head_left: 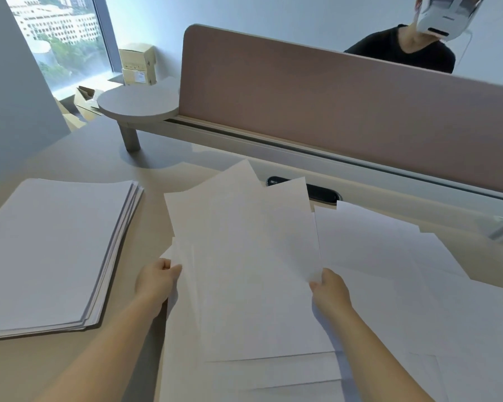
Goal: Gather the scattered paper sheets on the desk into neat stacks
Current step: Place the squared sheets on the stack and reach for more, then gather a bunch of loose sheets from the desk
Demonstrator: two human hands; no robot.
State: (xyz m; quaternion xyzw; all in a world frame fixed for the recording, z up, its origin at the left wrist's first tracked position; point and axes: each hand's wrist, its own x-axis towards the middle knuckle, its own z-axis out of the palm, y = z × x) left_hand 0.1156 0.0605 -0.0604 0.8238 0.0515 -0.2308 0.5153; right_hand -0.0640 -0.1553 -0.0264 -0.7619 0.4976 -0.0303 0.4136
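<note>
**Clearance around the work area**

Bare tabletop (145, 198) forms an open lane between the squared stack (53, 250) at left and the fanned sheets (244, 256) at centre. Loose sheets (418, 285) cover the right side. At the rear, the partition screen (331, 111) blocks reach; a round raised shelf (137, 104) on its post stands rear-left.
</note>
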